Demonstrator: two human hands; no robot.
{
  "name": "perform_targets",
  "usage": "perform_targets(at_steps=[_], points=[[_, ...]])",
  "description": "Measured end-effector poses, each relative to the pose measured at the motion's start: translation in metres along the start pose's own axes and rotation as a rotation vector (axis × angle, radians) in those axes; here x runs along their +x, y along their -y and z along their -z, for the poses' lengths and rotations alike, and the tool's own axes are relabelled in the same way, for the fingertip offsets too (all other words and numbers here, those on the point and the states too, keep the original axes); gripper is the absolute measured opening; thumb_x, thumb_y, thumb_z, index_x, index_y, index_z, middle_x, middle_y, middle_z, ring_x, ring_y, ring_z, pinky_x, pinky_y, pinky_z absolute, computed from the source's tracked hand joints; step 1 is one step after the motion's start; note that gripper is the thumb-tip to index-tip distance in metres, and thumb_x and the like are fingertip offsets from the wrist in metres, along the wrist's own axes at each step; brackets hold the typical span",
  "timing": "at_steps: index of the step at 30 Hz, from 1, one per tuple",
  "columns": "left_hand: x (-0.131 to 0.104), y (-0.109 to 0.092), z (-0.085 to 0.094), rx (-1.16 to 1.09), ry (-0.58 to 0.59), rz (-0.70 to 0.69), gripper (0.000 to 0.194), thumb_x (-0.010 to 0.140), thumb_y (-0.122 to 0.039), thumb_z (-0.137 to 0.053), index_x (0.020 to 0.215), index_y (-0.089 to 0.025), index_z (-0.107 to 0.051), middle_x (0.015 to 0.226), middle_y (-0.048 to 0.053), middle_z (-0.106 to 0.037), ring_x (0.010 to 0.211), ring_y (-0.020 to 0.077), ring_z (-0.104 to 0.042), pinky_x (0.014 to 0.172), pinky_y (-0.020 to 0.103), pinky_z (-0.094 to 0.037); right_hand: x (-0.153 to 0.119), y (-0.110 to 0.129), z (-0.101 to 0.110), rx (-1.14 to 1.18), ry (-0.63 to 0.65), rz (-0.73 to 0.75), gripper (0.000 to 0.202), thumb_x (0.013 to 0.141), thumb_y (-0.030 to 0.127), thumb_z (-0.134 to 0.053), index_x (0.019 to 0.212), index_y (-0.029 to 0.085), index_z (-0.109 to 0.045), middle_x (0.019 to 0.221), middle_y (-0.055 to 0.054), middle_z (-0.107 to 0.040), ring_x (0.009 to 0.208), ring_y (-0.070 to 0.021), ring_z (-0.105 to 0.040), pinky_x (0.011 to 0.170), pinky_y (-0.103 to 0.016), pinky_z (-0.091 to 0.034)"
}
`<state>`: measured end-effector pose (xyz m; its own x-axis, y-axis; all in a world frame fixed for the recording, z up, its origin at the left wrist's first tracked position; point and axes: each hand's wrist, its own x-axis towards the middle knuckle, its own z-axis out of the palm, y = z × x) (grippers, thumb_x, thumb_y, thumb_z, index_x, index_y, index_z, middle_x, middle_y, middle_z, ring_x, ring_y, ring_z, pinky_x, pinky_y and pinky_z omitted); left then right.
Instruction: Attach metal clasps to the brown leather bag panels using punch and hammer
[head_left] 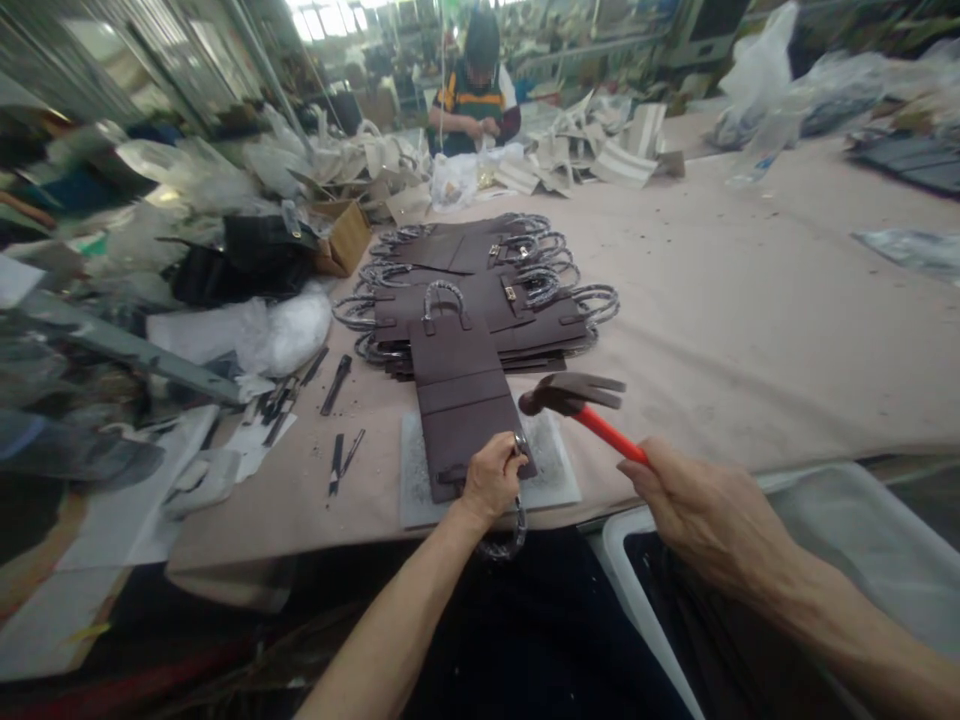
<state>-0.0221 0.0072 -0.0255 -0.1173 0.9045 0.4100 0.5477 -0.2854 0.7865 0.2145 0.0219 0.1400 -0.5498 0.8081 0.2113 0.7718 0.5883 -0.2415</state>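
Note:
A dark brown leather bag panel (461, 385) lies across a pale slab (559, 470) at the table's front edge, with one wrapped handle at its far end and another hanging over the near edge. My left hand (493, 478) is closed at the panel's near right corner, its fingertips pinching a small shiny metal piece too small to name. To the right, my right hand (694, 500) grips a claw hammer (611, 432) by its red handle. The hammer head is raised beside the panel, apart from my left hand.
Stacked brown panels (442, 300) with wrapped handles lie behind. Punches and thin tools (336, 385) are at the left, near a cardboard box (347, 237) and plastic bags. A white bin (619, 535) stands below right. Across the table sits a person (474, 100) beside pale scraps.

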Motion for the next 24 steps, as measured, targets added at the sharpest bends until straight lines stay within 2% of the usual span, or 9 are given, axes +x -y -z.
perform_targets(at_steps=[2, 4, 7, 11, 15, 17, 20, 22, 24], points=[[0.001, -0.001, 0.000, 0.014, 0.015, 0.014, 0.019, 0.085, -0.004, -0.059, 0.093, -0.021, -0.064, 0.101, 0.006, -0.071, 0.099, 0.0206, -0.069, 0.091, 0.034, -0.056, -0.002, 0.000, 0.000, 0.018, -0.005, 0.005, 0.039, 0.101, 0.049, -0.029, 0.071, 0.026, -0.041, 0.047, 0.001, -0.042, 0.041, -0.0157, -0.033, 0.049, -0.032, -0.016], [0.002, -0.002, 0.001, 0.029, 0.033, 0.028, 0.018, 0.085, -0.004, -0.059, 0.090, -0.021, -0.063, 0.096, 0.005, -0.070, 0.094, 0.0200, -0.068, 0.088, 0.033, -0.057, 0.000, -0.005, 0.000, 0.031, 0.074, 0.008, 0.037, 0.098, 0.050, -0.035, 0.072, 0.026, -0.043, 0.048, 0.001, -0.045, 0.040, -0.0161, -0.034, 0.049, -0.033, -0.015], [0.003, -0.003, 0.001, 0.035, 0.029, 0.031, 0.016, 0.085, -0.005, -0.060, 0.087, -0.021, -0.061, 0.093, 0.005, -0.068, 0.092, 0.0201, -0.067, 0.087, 0.033, -0.056, 0.008, -0.027, -0.013, 0.103, 0.177, -0.110, 0.037, 0.094, 0.056, -0.041, 0.073, 0.026, -0.046, 0.051, 0.001, -0.050, 0.043, -0.0173, -0.041, 0.049, -0.031, -0.021], [0.004, -0.004, 0.002, 0.016, 0.027, 0.015, 0.017, 0.085, -0.004, -0.061, 0.084, -0.021, -0.060, 0.093, 0.004, -0.067, 0.095, 0.0201, -0.065, 0.087, 0.031, -0.054, 0.021, -0.068, -0.061, 0.279, 0.281, -0.399, 0.040, 0.098, 0.049, -0.030, 0.074, 0.024, -0.050, 0.058, -0.001, -0.055, 0.050, -0.0183, -0.053, 0.051, -0.029, -0.036], [0.005, -0.003, 0.004, 0.021, 0.042, -0.002, 0.015, 0.085, -0.006, -0.062, 0.086, -0.021, -0.060, 0.094, 0.005, -0.067, 0.093, 0.0202, -0.065, 0.086, 0.031, -0.054, 0.024, -0.087, -0.109, 0.164, 0.259, -0.538, 0.034, 0.097, 0.039, -0.036, 0.085, 0.018, -0.060, 0.073, -0.010, -0.064, 0.064, -0.0233, -0.060, 0.061, -0.035, -0.045], [0.005, -0.002, 0.005, 0.026, 0.047, -0.006, 0.014, 0.085, -0.007, -0.062, 0.088, -0.021, -0.060, 0.095, 0.005, -0.067, 0.094, 0.0205, -0.065, 0.088, 0.032, -0.054, 0.023, -0.081, -0.122, 0.088, 0.140, -0.453, 0.030, 0.095, 0.036, -0.044, 0.101, 0.015, -0.064, 0.097, -0.018, -0.067, 0.085, -0.0291, -0.064, 0.075, -0.042, -0.048], [0.003, -0.003, 0.007, 0.031, 0.048, 0.003, 0.013, 0.087, -0.008, -0.061, 0.090, -0.021, -0.062, 0.098, 0.006, -0.068, 0.097, 0.0209, -0.066, 0.090, 0.034, -0.055, 0.024, -0.055, -0.135, 0.127, -0.067, -0.147, 0.035, 0.092, 0.029, -0.051, 0.122, 0.015, -0.061, 0.127, -0.020, -0.061, 0.115, -0.0325, -0.058, 0.098, -0.048, -0.046], [0.002, -0.004, 0.008, 0.012, 0.048, 0.007, 0.014, 0.088, -0.010, -0.059, 0.094, -0.021, -0.063, 0.102, 0.007, -0.070, 0.101, 0.0213, -0.067, 0.092, 0.035, -0.055, 0.024, -0.033, -0.145, 0.273, -0.075, 0.035, 0.034, 0.090, 0.026, -0.055, 0.123, 0.018, -0.061, 0.129, -0.017, -0.062, 0.121, -0.0304, -0.056, 0.104, -0.047, -0.045], [0.001, -0.005, 0.007, -0.022, 0.051, 0.027, 0.014, 0.088, -0.011, -0.059, 0.097, -0.021, -0.065, 0.105, 0.007, -0.071, 0.103, 0.0213, -0.067, 0.094, 0.035, -0.055, 0.023, -0.013, -0.157, 0.375, -0.032, 0.107, 0.032, 0.089, 0.024, -0.060, 0.121, 0.019, -0.062, 0.126, -0.014, -0.063, 0.119, -0.0295, -0.056, 0.104, -0.047, -0.046]])
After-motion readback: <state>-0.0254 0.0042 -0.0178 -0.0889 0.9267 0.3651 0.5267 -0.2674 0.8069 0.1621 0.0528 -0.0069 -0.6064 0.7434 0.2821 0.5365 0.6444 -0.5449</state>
